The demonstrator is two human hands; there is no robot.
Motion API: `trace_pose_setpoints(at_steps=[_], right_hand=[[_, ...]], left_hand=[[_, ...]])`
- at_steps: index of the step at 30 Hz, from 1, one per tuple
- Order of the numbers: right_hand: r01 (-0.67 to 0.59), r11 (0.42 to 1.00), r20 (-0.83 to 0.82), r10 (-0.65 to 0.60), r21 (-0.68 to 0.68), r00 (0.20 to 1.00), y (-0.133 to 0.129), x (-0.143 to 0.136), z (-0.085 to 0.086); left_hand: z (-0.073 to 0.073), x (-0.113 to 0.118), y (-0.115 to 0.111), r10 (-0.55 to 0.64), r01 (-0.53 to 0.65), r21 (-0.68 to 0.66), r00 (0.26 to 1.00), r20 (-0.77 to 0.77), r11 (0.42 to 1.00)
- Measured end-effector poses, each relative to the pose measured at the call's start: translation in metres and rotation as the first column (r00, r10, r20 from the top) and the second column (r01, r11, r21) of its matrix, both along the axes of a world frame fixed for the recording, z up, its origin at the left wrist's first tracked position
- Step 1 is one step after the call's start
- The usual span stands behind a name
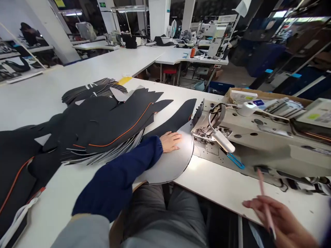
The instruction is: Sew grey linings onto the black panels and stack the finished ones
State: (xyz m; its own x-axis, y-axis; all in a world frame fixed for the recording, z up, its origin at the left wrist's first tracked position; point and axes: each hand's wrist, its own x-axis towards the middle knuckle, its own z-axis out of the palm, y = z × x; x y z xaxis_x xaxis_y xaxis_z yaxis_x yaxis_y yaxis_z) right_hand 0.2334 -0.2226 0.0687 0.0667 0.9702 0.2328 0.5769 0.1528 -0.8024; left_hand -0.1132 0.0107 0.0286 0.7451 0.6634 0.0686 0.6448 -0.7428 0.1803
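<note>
My left hand lies flat with fingers stretched on a light grey curved fabric panel, whose edge is dark. The panel's far edge reaches the needle area of the sewing machine, and its near edge hangs at the table's front. A slim pink pen with a dark end is held in my right hand, somewhat blurred, over the table's front edge at the lower right. Blue thread snips rest on the machine bed under the lamp.
Left of the machine lies a heap of black fabric panels with orange piping. A black panel sits behind my left hand. Behind the machine stands a cardboard box of supplies. The white table runs backward toward other sewing stations.
</note>
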Motion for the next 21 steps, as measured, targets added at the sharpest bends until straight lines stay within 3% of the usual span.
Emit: trace_pose_setpoints(at_steps=[3,6,10,12,14,16,18,21], right_hand=[[-0.194,0.977,0.13,0.181,0.092,0.975,0.017,-0.068,0.027],[-0.429,0.891,0.275,0.38,0.148,0.883,0.057,-0.118,0.037],[-0.396,0.872,0.428,0.253,0.288,0.868,0.135,-0.158,0.025],[-0.366,0.886,0.518,0.178,0.286,0.837,0.168,-0.168,0.013],[-0.343,0.905,0.579,0.143,0.253,0.803,0.184,-0.173,0.0],[-0.318,0.923,0.598,0.132,0.217,0.791,0.178,-0.178,-0.009],[-0.326,0.929,0.553,0.181,0.176,0.814,0.151,-0.188,-0.015],[-0.47,0.881,0.333,0.429,0.048,0.84,0.097,-0.206,-0.012]], left_hand=[[-0.031,0.003,0.004,0.082,-0.082,-0.003,0.997,0.0,0.997],[-0.049,-0.004,0.003,0.142,-0.143,0.014,0.988,0.055,0.99],[-0.053,-0.011,0.007,0.177,-0.177,0.0,0.98,0.095,0.984],[-0.053,-0.012,0.01,0.167,-0.167,-0.004,0.981,0.1,0.986],[-0.052,-0.012,0.012,0.156,-0.156,-0.011,0.982,0.102,0.988],[-0.053,-0.011,0.012,0.161,-0.159,-0.027,0.98,0.12,0.987],[-0.053,-0.011,0.011,0.181,-0.176,-0.044,0.973,0.146,0.983],[-0.053,-0.011,0.009,0.193,-0.187,-0.056,0.968,0.16,0.981]])
